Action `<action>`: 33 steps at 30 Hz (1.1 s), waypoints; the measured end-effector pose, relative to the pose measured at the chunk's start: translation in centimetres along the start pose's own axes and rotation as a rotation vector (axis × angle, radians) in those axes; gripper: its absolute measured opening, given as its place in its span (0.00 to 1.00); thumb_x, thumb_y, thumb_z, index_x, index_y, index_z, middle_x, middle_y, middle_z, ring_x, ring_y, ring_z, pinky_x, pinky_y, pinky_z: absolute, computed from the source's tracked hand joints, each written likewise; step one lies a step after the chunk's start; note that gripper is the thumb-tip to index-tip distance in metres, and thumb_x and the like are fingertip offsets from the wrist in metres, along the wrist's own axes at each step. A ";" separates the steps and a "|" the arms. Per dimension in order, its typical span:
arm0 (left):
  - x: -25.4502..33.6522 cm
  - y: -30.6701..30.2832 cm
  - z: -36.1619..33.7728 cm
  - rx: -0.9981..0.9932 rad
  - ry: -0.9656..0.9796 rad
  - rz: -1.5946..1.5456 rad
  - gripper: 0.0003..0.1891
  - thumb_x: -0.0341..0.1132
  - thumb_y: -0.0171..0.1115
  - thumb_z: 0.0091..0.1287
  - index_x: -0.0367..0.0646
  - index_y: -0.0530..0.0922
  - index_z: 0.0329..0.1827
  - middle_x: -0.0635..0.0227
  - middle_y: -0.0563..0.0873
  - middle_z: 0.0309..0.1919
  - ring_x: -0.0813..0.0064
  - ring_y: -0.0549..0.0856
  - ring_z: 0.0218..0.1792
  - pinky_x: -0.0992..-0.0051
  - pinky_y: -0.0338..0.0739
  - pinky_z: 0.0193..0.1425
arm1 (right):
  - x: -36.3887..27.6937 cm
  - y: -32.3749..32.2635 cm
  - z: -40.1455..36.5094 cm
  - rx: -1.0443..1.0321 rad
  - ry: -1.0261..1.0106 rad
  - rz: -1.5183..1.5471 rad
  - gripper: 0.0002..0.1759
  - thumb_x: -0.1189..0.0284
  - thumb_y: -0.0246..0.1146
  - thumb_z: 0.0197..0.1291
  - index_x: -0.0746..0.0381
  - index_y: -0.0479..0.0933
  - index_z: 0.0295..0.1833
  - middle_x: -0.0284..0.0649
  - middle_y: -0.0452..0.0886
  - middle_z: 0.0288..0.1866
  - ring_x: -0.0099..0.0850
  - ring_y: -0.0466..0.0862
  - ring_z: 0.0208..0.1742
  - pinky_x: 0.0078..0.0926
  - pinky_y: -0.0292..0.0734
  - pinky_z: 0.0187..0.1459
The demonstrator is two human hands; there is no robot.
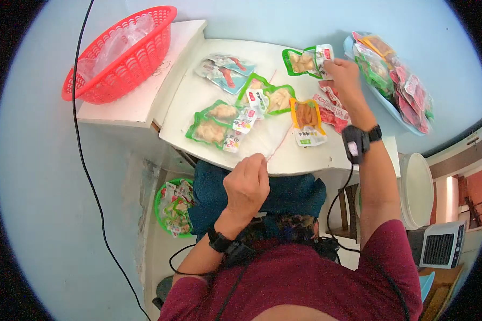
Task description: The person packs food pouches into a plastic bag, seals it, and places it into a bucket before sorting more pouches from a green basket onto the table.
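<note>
In my right hand (345,77) is the end of a green-edged snack packet (301,62) with pale pieces inside, at the table's back. Closed at the front edge, my left hand (247,183) pinches the edge of what looks like a clear plastic bag (270,136) lying flat; its fingertips are partly hidden. Beside the bag is a yellow-edged packet (307,120), with red packets (334,113) close to the right forearm. More green-edged packets (211,131) overlap on the left, and blue-and-silver packets (227,73) lie behind them.
A red basket (158,48) of clear plastic bags stands on the raised surface at left. At right, a light-blue tray (383,104) holds mixed packets. A green basket (158,206) with packets is on the floor. A black cable (85,160) hangs at left.
</note>
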State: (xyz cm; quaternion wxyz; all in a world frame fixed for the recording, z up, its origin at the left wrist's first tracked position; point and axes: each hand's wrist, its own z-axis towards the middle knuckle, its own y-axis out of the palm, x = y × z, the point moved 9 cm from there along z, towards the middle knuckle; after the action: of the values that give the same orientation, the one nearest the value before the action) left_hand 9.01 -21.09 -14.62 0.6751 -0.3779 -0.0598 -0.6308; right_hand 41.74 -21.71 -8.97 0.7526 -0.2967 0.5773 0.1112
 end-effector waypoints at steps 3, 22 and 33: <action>0.5 -0.5 0.3 0.024 -0.029 0.031 0.06 0.25 0.66 0.61 0.42 0.75 0.35 0.63 0.75 0.18 0.65 0.76 0.16 0.69 0.69 0.21 | -0.3 -1.9 -5.6 -0.097 0.058 0.303 0.13 0.72 0.58 0.65 0.71 0.80 0.45 0.43 0.84 0.39 0.29 0.86 0.37 0.26 0.87 0.36; 2.3 -0.5 0.2 -0.029 -0.044 0.090 0.06 0.32 0.62 0.64 0.43 0.74 0.37 0.60 0.81 0.24 0.58 0.84 0.26 0.62 0.77 0.26 | 5.6 6.2 -21.2 -0.454 0.431 1.004 0.16 0.80 0.57 0.65 0.72 0.72 0.58 0.46 0.81 0.54 0.36 0.84 0.52 0.40 0.84 0.53; 1.9 -1.7 0.2 0.043 -0.047 -0.034 0.03 0.29 0.63 0.64 0.42 0.78 0.38 0.59 0.83 0.28 0.59 0.85 0.26 0.66 0.77 0.27 | 4.4 14.6 -20.3 -0.730 0.453 1.132 0.14 0.80 0.56 0.66 0.69 0.71 0.56 0.43 0.80 0.51 0.36 0.82 0.50 0.37 0.83 0.50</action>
State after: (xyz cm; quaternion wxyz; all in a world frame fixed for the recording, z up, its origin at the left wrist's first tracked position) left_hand 7.94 -22.32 -12.65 0.6707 -0.3768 -0.0956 -0.6317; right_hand 19.37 -22.53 -20.95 0.2935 -0.2004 0.7108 0.6070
